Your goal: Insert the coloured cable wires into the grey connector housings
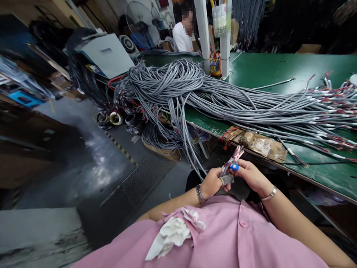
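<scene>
Just two hands, one small blue piece between.

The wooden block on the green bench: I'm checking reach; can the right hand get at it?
Probably yes: the wooden block lies near the front edge of the bench, just beyond the right hand; nothing visible blocks the way, though it seems occupied.

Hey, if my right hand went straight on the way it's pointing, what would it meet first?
Probably the thin pinkish-white wires at your left hand, just ahead of your right hand. Your fingers may already touch them; depth is unclear there.
</scene>
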The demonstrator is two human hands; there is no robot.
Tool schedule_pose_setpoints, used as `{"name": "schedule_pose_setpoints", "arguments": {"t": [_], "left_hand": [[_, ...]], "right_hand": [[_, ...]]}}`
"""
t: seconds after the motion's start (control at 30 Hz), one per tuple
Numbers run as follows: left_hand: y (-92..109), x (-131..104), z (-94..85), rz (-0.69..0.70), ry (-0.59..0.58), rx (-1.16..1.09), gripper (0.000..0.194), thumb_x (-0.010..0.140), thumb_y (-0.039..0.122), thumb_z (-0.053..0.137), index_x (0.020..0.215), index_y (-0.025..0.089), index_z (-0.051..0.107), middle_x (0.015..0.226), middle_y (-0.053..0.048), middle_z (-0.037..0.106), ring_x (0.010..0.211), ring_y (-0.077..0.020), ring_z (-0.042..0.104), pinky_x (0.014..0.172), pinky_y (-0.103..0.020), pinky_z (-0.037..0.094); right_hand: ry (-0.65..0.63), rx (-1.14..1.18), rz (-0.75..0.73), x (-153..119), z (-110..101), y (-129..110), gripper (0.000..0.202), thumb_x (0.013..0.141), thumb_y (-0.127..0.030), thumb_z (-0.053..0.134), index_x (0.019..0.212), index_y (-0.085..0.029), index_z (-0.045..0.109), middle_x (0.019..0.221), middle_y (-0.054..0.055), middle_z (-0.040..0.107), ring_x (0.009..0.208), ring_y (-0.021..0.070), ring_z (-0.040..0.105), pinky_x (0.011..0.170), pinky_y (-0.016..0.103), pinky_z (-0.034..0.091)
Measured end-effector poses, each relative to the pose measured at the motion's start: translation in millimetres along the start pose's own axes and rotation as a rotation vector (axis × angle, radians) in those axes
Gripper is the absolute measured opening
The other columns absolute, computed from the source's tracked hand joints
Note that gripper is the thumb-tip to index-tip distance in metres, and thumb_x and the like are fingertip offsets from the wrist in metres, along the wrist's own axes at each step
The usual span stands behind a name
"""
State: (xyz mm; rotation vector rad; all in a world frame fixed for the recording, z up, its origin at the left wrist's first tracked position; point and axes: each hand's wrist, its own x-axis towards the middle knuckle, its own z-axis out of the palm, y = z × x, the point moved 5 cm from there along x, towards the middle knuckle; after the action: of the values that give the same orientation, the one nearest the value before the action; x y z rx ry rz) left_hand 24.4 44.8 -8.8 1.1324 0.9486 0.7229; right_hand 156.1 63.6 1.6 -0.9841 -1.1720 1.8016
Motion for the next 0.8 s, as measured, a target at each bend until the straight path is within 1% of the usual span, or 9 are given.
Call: {"name": "schedule_pose_setpoints", "arguments": {"t": [0.1, 0.17, 0.27, 0.37, 0.4, 0.53, 0.67, 0.73, 0.8], "left_hand": [[3, 0, -4.0, 0.034, 0.106, -0.098, 0.037, 0.074, 0.047, 0.068, 0.072, 0.011, 0.06, 0.054, -0.003, 0.06, 0.044, -0.0102, 0.052, 0.046, -0.023, 0.043], [4, 0, -4.5, 0.046, 0.141, -0.135, 0.037, 0.074, 0.047, 0.068, 0.069, 0.011, 0.059, 0.055, -0.003, 0.06, 0.044, -0.0102, 0.053, 0.046, -0.022, 0.042], [5, 0, -0.9, 0.043, 0.106, -0.123, 0.037, 0.074, 0.047, 0.068, 0.071, 0.011, 0.06, 0.055, -0.003, 0.061, 0.044, -0.0105, 0.053, 0.046, -0.022, 0.042], [8, -2, 2.1, 0.039, 0.057, -0.076, 0.036, 0.072, 0.046, 0.07, 0.074, 0.011, 0.062, 0.055, -0.003, 0.062, 0.045, -0.0109, 0.054, 0.046, -0.022, 0.042], [9, -3, 1.7, 0.042, 0.059, -0.071, 0.036, 0.072, 0.046, 0.07, 0.074, 0.011, 0.062, 0.055, -0.003, 0.062, 0.045, -0.011, 0.054, 0.047, -0.023, 0.042], [14, -3, -6.1, 0.054, 0.16, -0.129, 0.038, 0.073, 0.048, 0.069, 0.07, 0.011, 0.062, 0.052, -0.003, 0.061, 0.043, -0.0106, 0.053, 0.046, -0.022, 0.04], [17, -1, -12.1, 0.054, 0.207, -0.251, 0.037, 0.073, 0.046, 0.068, 0.069, 0.01, 0.064, 0.05, -0.003, 0.06, 0.04, -0.0098, 0.051, 0.04, -0.02, 0.033], [22, -1, -11.6, 0.065, 0.183, -0.301, 0.033, 0.072, 0.043, 0.069, 0.069, 0.01, 0.064, 0.049, -0.002, 0.059, 0.039, -0.0093, 0.05, 0.039, -0.02, 0.029], [28, -1, -7.9, 0.073, 0.128, -0.327, 0.031, 0.072, 0.04, 0.07, 0.069, 0.01, 0.065, 0.048, -0.002, 0.058, 0.039, -0.0091, 0.05, 0.038, -0.02, 0.026]], "right_hand": [[0.009, 0.071, 0.045, -4, -10, 9, 0.025, 0.074, -0.036, 0.074, 0.089, -0.018, 0.066, 0.083, 0.002, 0.066, 0.073, 0.0136, 0.06, 0.068, 0.028, 0.047], [0.024, 0.087, 0.062, -6, -11, 11, 0.024, 0.072, -0.034, 0.076, 0.086, -0.018, 0.065, 0.08, 0.001, 0.065, 0.071, 0.0134, 0.06, 0.066, 0.027, 0.047], [0.012, 0.088, 0.033, -7, 0, 6, 0.022, 0.078, -0.037, 0.07, 0.078, -0.017, 0.061, 0.067, 0.001, 0.065, 0.062, 0.0145, 0.061, 0.062, 0.028, 0.045], [-0.078, 0.079, 0.001, -5, 16, -3, 0.022, 0.084, -0.038, 0.063, 0.085, -0.017, 0.061, 0.062, 0.003, 0.066, 0.055, 0.0163, 0.061, 0.059, 0.03, 0.044], [-0.076, 0.059, -0.01, -4, 17, -5, 0.021, 0.084, -0.038, 0.063, 0.086, -0.017, 0.062, 0.061, 0.003, 0.066, 0.055, 0.0159, 0.06, 0.059, 0.03, 0.043], [0.092, -0.012, -0.041, -1, 2, -3, 0.021, 0.076, -0.035, 0.072, 0.075, -0.016, 0.062, 0.064, 0.0, 0.062, 0.059, 0.0116, 0.055, 0.06, 0.026, 0.041], [0.167, 0.186, -0.001, 1, -18, 11, 0.022, 0.072, -0.035, 0.075, 0.072, -0.018, 0.061, 0.064, -0.003, 0.056, 0.058, 0.01, 0.05, 0.064, 0.027, 0.047], [0.198, 0.343, 0.028, 4, -25, 15, 0.026, 0.075, -0.044, 0.071, 0.075, -0.02, 0.062, 0.067, -0.002, 0.057, 0.059, 0.0105, 0.05, 0.065, 0.028, 0.049], [0.184, 0.433, 0.056, 8, -27, 14, 0.036, 0.078, -0.057, 0.062, 0.082, -0.021, 0.064, 0.076, 0.002, 0.06, 0.061, 0.012, 0.051, 0.063, 0.029, 0.05]]}}
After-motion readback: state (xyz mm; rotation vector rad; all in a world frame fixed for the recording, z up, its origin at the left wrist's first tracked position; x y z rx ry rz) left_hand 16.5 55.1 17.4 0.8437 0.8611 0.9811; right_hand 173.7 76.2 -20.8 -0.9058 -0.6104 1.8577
